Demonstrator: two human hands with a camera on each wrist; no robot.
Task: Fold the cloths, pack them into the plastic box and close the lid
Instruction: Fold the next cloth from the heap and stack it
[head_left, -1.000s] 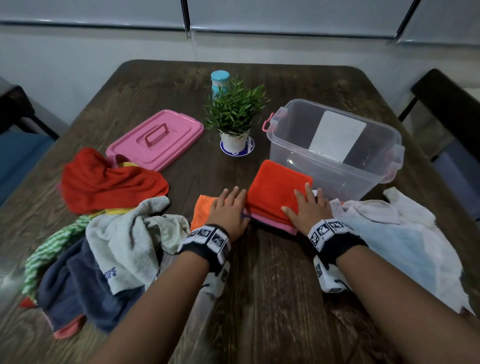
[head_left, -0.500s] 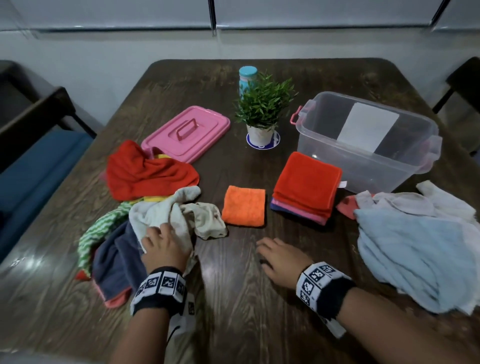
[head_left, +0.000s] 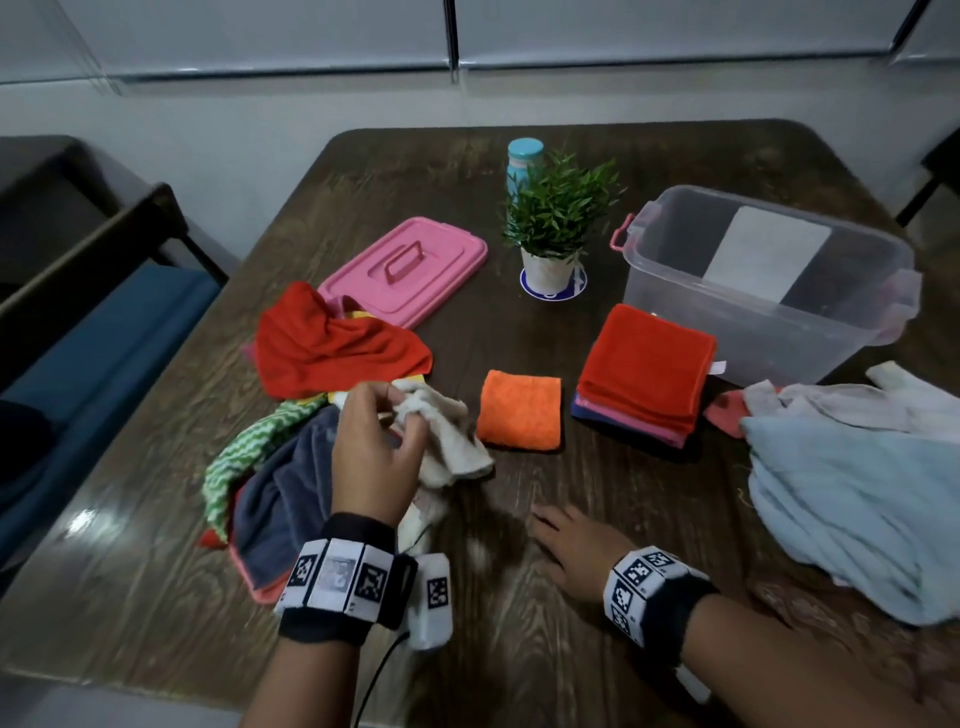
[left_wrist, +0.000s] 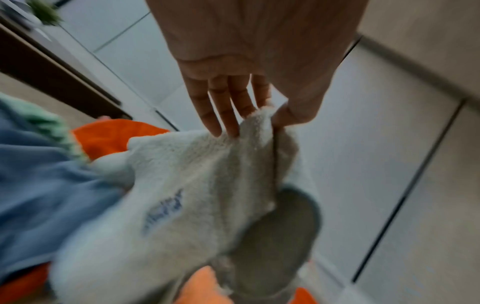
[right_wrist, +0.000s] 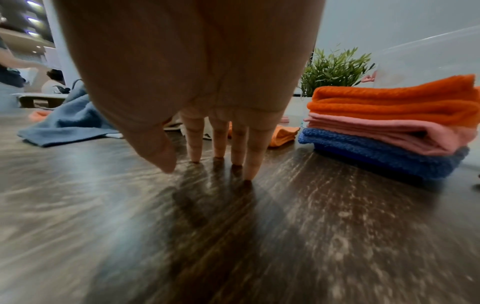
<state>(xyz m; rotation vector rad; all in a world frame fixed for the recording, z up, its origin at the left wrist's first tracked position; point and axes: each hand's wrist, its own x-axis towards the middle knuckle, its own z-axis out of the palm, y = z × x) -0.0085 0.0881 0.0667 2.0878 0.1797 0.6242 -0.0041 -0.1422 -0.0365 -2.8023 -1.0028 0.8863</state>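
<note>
My left hand (head_left: 387, 431) pinches a corner of a cream fleece cloth (head_left: 447, 441) and lifts it off the heap of unfolded cloths (head_left: 280, 467); in the left wrist view the thumb and fingers (left_wrist: 233, 115) nip the cream cloth (left_wrist: 187, 174). My right hand (head_left: 566, 545) rests flat on the table with straight fingers (right_wrist: 221, 148), holding nothing. A folded stack topped by a red cloth (head_left: 647, 371) lies before the clear plastic box (head_left: 769, 280), which has no cloths in it. A small folded orange cloth (head_left: 519, 410) lies left of the stack. The pink lid (head_left: 405, 270) lies apart at the back left.
A potted plant (head_left: 558, 223) on a coaster and a teal bottle (head_left: 523, 161) stand between lid and box. Pale blue and white cloths (head_left: 857, 493) are heaped at the right. A red cloth (head_left: 332, 343) tops the left heap. A blue-seated chair (head_left: 78, 353) stands left of the table.
Both hands left the folded stack. My left hand went to the left heap, took the cream cloth and now lifts it. My right hand drew back to the bare table.
</note>
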